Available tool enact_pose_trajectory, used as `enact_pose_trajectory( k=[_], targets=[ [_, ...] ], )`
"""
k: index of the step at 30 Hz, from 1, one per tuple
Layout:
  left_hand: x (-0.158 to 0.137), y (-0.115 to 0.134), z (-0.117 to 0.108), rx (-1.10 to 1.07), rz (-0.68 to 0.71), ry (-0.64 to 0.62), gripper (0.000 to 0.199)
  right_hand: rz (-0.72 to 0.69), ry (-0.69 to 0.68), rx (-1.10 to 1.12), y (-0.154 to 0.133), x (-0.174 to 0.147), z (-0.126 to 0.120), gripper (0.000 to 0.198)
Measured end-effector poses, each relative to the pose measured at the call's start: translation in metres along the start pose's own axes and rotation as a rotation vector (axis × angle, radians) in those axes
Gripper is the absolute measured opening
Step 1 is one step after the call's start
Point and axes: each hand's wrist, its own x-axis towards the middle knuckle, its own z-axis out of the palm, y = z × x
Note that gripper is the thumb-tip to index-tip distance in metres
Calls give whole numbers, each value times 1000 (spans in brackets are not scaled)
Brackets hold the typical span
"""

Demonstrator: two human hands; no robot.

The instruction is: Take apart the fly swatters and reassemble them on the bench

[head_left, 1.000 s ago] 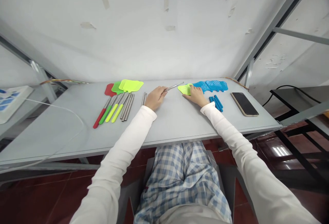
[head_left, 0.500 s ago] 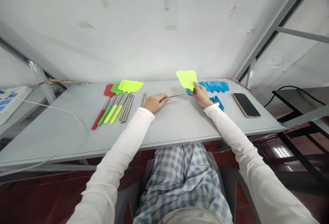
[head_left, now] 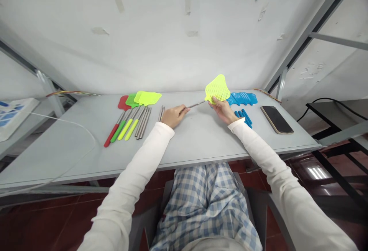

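My left hand (head_left: pixel 174 116) is closed around a thin metal rod (head_left: pixel 196 105) that points to the right. In my right hand (head_left: pixel 224 111) is a yellow-green fly swatter head (head_left: pixel 217 88), pinched near its lower edge and tilted. The rod's tip meets the narrow neck of the head; how deep it sits cannot be made out. Beside my left wrist lie a few more metal rods (head_left: pixel 161 113). Just beyond my right hand are stacked blue swatter heads (head_left: pixel 243 98), with several blue handle grips (head_left: pixel 246 117) below them.
On the table's left are fly swatters with red (head_left: pixel 110 135), green (head_left: pixel 118 131) and yellow handles (head_left: pixel 125 129), next to bare metal rods (head_left: pixel 142 123). A phone (head_left: pixel 276 119) lies on the right. A white cable (head_left: pixel 91 136) crosses the left end of the table (head_left: pixel 71 124).
The yellow-green head has turned in my right hand, its neck now toward the left. Rod tip and neck, apart before, now meet. My left hand has hardly moved.
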Motion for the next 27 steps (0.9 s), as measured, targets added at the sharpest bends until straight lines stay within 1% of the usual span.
enact_pose_trajectory(
  k=[9, 19, 23, 27],
  targets=[
    [-1, 1, -1, -26, -12, 1, 38, 3, -8, 2, 1, -3, 2, 36],
    [1, 1, 0, -34, -38, -3, 37, -7, -12, 5, 1, -5, 4, 40],
    [1, 1, 1, -20, -50, -22, 39, -22, -26, 0, 2, -5, 4, 45],
    [-1, 0, 6, -22, -30, -42, 40, -40, -30, -17, 3, -7, 4, 50]
  ],
)
